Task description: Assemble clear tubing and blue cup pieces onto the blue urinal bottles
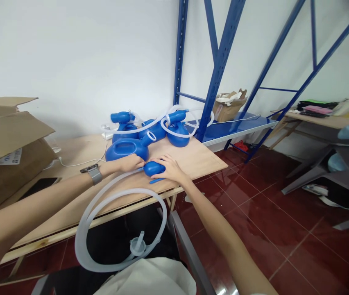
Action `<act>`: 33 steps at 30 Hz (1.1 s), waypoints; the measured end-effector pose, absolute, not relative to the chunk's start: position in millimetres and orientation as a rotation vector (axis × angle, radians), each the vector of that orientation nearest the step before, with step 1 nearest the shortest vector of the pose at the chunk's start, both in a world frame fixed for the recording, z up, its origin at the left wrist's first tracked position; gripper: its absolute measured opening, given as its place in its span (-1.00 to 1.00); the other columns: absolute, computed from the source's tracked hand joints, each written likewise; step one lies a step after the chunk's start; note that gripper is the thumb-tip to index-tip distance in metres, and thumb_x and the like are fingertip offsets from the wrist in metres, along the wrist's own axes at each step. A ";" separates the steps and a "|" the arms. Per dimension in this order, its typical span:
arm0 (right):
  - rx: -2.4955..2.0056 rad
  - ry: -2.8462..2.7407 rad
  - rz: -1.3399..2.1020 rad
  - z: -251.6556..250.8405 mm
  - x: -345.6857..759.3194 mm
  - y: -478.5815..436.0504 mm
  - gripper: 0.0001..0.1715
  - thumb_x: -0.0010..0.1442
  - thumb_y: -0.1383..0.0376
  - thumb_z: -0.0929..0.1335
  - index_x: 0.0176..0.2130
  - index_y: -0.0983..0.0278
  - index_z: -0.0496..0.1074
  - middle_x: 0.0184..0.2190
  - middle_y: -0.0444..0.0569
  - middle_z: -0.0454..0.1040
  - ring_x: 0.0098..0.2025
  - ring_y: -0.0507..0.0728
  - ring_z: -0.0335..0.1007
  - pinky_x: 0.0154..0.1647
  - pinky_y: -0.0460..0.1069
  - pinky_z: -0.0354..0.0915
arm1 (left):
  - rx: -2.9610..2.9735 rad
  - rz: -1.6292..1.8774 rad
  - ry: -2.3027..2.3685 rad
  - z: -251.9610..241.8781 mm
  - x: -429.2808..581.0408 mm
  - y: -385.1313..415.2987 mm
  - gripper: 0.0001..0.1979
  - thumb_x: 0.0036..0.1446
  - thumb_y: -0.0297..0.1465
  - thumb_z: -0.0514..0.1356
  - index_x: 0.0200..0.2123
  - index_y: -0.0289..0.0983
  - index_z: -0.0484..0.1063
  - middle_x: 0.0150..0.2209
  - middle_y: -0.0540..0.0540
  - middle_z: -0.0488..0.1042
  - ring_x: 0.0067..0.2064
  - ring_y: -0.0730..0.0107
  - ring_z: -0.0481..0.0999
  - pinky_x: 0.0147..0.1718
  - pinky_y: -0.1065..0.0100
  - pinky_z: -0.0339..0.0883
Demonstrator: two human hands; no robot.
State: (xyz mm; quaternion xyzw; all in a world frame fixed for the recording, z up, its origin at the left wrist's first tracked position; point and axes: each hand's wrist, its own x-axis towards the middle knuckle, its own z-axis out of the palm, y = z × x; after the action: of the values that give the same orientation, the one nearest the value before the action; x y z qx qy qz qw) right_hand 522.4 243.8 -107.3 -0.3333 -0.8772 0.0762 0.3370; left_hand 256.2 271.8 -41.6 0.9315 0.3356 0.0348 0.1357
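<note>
Head view. Blue cap (153, 168) is at the bench (207, 159) front edge, R of the edge's midpoint, between both hands. L hand (131, 162) is closed, fingers curled tight, on the end of clear tube (84, 225) where it meets the cap; exact finger contact n/v (hidden by knuckles). R hand (168, 169) is part-open, fingers and thumb curved round the cap's R side, i.e. gripping the body w/o covering its L face. R hand prob. acts as clamp, so cap stays put against L-hand force. Blue strip (156, 180) lies under R hand; attachment to cap unclear.

Tube loops over front edge, w/ clear funnel-like fitting (137, 246) above the lap; slack prob. hangs there b/c front strip is too narrow for the coil. Blue bottle (125, 150) sits just behind L hand, prob. kept within reach. Other blue bottles (178, 137) stand nr rear edge, tubes attached.
</note>
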 end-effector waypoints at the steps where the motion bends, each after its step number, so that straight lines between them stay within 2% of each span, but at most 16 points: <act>1: -0.871 -2.286 0.200 -106.6 522.4 243.2 -0.11 0.05 -0.12 0.61 0.25 0.16 0.52 0.05 0.09 0.56 0.10 0.32 0.40 0.25 0.19 0.31 | 2.685 0.070 0.958 -40.6 257.3 272.9 -0.49 0.46 -0.10 -0.04 -0.39 -0.24 0.52 -0.40 -0.11 0.57 -0.43 0.36 0.43 -0.31 0.33 0.31; 7: -0.884 -2.281 0.203 -105.7 521.7 240.9 -0.12 0.05 -0.10 0.61 0.24 0.19 0.52 0.08 0.10 0.56 0.12 0.30 0.42 0.29 0.18 0.30 | 2.670 0.024 1.097 -23.7 254.3 259.0 -0.43 0.47 -0.02 -0.10 -0.27 -0.24 0.55 -0.32 -0.16 0.60 -0.34 0.26 0.52 -0.26 0.29 0.33; 10: -0.917 -2.277 0.191 -105.6 521.5 240.5 -0.11 0.04 -0.11 0.61 0.24 0.18 0.52 0.09 0.09 0.55 0.13 0.30 0.41 0.31 0.19 0.28 | 2.682 0.060 1.309 -6.4 246.5 229.8 -0.41 0.44 0.06 -0.09 -0.22 -0.23 0.53 -0.25 -0.17 0.60 -0.29 0.20 0.54 -0.24 0.26 0.32; 13: -0.954 -2.262 0.205 -103.3 520.1 239.1 -0.12 0.04 -0.13 0.61 0.23 0.16 0.53 0.09 0.08 0.55 0.15 0.31 0.41 0.30 0.19 0.29 | 2.629 0.149 1.440 4.4 235.9 185.1 -0.43 0.42 0.09 -0.09 -0.21 -0.21 0.50 -0.28 -0.13 0.58 -0.29 0.19 0.54 -0.25 0.26 0.31; 15: -0.991 -2.249 0.220 -100.5 517.9 238.0 -0.13 0.03 -0.13 0.61 0.22 0.16 0.54 0.07 0.08 0.56 0.15 0.31 0.41 0.28 0.18 0.31 | 2.552 0.252 1.446 -0.1 228.5 153.3 -0.45 0.40 0.09 -0.06 -0.16 -0.19 0.51 -0.22 -0.12 0.60 -0.24 0.18 0.56 -0.20 0.24 0.35; 19: -1.116 -2.242 0.244 -93.0 511.6 239.8 -0.16 0.01 -0.12 0.62 0.18 0.17 0.57 0.05 0.08 0.58 0.16 0.32 0.43 0.29 0.20 0.31 | 2.315 0.468 1.578 -35.0 218.3 109.4 -0.42 0.31 0.11 0.07 0.13 -0.17 0.46 -0.01 -0.20 0.62 -0.09 0.05 0.61 -0.08 0.14 0.42; 21: -1.164 -2.256 0.267 -88.7 509.7 243.4 -0.16 0.02 -0.12 0.61 0.19 0.17 0.56 0.08 0.10 0.59 0.19 0.34 0.44 0.31 0.23 0.30 | 2.204 0.564 1.563 -52.7 216.1 101.1 -0.44 0.31 0.09 0.06 0.10 -0.19 0.49 0.00 -0.22 0.63 -0.05 0.02 0.62 -0.01 0.12 0.43; 24: -1.125 -2.295 0.339 -81.5 512.2 249.9 -0.18 0.04 -0.12 0.60 0.18 0.17 0.57 0.14 0.10 0.59 0.24 0.35 0.45 0.34 0.25 0.29 | 2.070 0.680 1.518 -63.0 213.4 97.6 -0.48 0.35 0.07 0.00 -0.12 -0.19 0.56 -0.10 -0.17 0.66 -0.05 0.03 0.62 0.02 0.14 0.41; 26: -1.065 -2.290 0.414 -76.1 517.6 252.3 -0.21 0.04 -0.09 0.60 0.16 0.18 0.58 0.15 0.09 0.60 0.22 0.34 0.49 0.32 0.23 0.33 | 2.006 0.740 1.548 -58.7 210.2 95.9 -0.46 0.35 0.09 0.00 -0.20 -0.19 0.56 -0.18 -0.13 0.67 -0.10 0.04 0.62 -0.04 0.18 0.42; 29: -1.012 -2.186 0.446 -66.5 529.7 250.2 -0.21 0.04 -0.05 0.61 0.17 0.20 0.57 0.16 0.10 0.59 0.20 0.34 0.52 0.29 0.22 0.38 | 1.970 0.790 1.647 -44.4 202.0 91.9 -0.44 0.31 0.12 0.01 -0.19 -0.19 0.57 -0.31 -0.07 0.65 -0.25 0.11 0.60 -0.20 0.26 0.40; 33: -1.058 -2.098 0.228 -49.9 551.7 245.9 -0.16 0.04 -0.09 0.60 0.20 0.18 0.55 0.14 0.12 0.59 0.19 0.36 0.50 0.30 0.27 0.36 | 1.997 0.839 1.882 -19.6 185.9 87.6 -0.44 0.25 0.15 0.05 -0.15 -0.16 0.60 -0.50 0.00 0.54 -0.45 0.21 0.51 -0.37 0.33 0.29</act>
State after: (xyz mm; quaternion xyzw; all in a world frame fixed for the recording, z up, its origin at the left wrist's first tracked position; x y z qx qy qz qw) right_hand 551.7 245.9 -49.9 -0.4143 -0.8220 0.0894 0.3804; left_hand 185.9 87.6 -19.6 0.6894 0.6500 0.2896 0.1356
